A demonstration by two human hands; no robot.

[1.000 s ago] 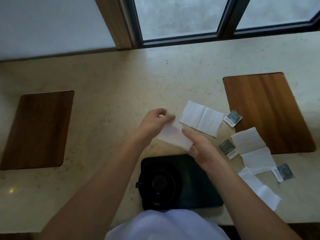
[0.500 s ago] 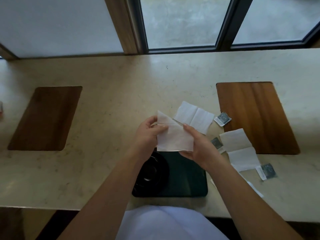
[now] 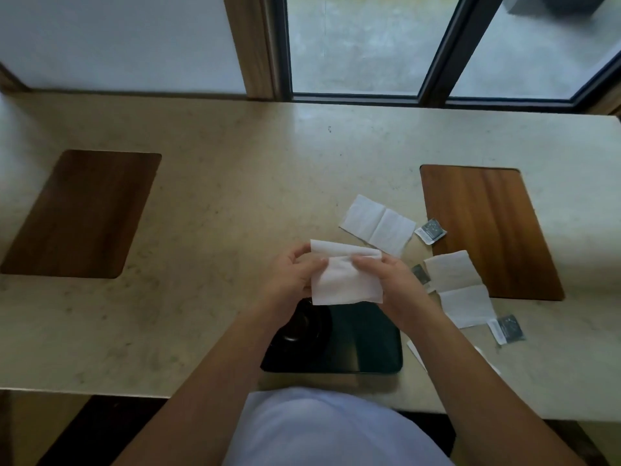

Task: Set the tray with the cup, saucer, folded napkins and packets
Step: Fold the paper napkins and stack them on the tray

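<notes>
Above the black tray (image 3: pixel 366 348) I hold a white napkin (image 3: pixel 344 280) with its top edge folded over. My left hand (image 3: pixel 292 277) pinches its left side and my right hand (image 3: pixel 393 284) pinches the right side near the fold. A black cup on a saucer (image 3: pixel 302 327) sits in the tray's left part, partly hidden by my left wrist. Unfolded napkins lie to the right: one (image 3: pixel 378 225) further back, another (image 3: pixel 460 287) beside my right hand. Grey packets (image 3: pixel 430 231), (image 3: pixel 421 274), (image 3: pixel 507 329) lie among them.
Two dark wooden inlays are set into the cream counter, one at left (image 3: pixel 80 213) and one at right (image 3: pixel 487 230). A window with dark frames (image 3: pixel 433 48) runs along the back. The counter's front edge is close to my body. A further napkin strip (image 3: pixel 415 353) peeks out under my right forearm.
The napkin's top edge has been folded down toward me; before, it stood as a flat sheet with a raised corner. Both hands shifted slightly closer on it.
</notes>
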